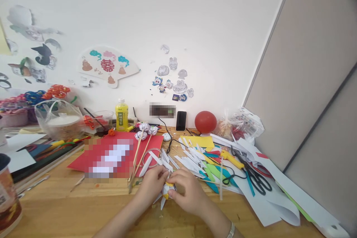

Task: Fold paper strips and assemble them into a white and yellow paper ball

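Note:
A small folded paper piece in white and yellow is held between my two hands, just above the table's front half. Pointed white strips stick out below it. My left hand pinches its upper left side, fingertips close to those of the other hand. From the right, my right hand grips it with thumb below and fingers on top. The fingers partly hide the piece. Just beyond the hands lie loose white paper strips. White paper flowers on thin wooden sticks rest on a red sheet to the left.
Right of my hands are cut paper strips, a yellow glue gun, black scissors and white sheets. Along the wall stand a yellow drink bottle, a phone and a red balloon. A cup stands at left.

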The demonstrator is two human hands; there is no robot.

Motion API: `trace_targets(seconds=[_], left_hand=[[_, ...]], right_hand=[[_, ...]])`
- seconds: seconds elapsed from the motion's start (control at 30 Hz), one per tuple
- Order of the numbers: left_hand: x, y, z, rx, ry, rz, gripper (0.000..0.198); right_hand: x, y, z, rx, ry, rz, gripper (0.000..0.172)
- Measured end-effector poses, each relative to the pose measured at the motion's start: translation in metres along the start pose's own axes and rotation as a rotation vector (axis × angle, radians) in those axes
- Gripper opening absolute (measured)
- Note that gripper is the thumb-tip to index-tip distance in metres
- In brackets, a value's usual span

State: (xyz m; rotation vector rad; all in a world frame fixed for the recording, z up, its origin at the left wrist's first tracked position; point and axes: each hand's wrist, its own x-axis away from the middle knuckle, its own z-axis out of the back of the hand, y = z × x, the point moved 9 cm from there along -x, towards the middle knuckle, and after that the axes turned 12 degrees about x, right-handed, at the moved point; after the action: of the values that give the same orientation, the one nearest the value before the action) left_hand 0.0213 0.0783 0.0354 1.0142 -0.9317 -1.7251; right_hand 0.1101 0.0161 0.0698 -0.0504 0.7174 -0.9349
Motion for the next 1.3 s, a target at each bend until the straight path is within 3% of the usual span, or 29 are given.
trace_targets(seconds=[0.17, 0.4, 0.77, 1.03, 1.3], left_hand=[[0.003, 0.001, -0.001, -0.013, 0.010, 0.006, 0.023], [0.002, 0.003, 0.000, -0.018, 0.005, 0.000, 0.023], [0.003, 0.005, 0.003, -0.017, 0.034, -0.012, 0.024], [0.001, 0.002, 0.007, 0.013, 0.066, -0.024, 0.024], [0.001, 0.000, 0.007, 0.058, 0.075, -0.024, 0.024]], right_hand=[[0.000, 0.002, -0.001, -0.028, 0.011, -0.008, 0.015], [0.001, 0.009, -0.001, -0.080, 0.050, -0.085, 0.024], [0.002, -0.001, 0.002, -0.003, 0.069, 0.012, 0.016], [0.003, 0.006, 0.002, -0.030, 0.104, -0.068, 0.021], [0.004, -0.005, 0.004, 0.045, 0.108, 0.051, 0.024]])
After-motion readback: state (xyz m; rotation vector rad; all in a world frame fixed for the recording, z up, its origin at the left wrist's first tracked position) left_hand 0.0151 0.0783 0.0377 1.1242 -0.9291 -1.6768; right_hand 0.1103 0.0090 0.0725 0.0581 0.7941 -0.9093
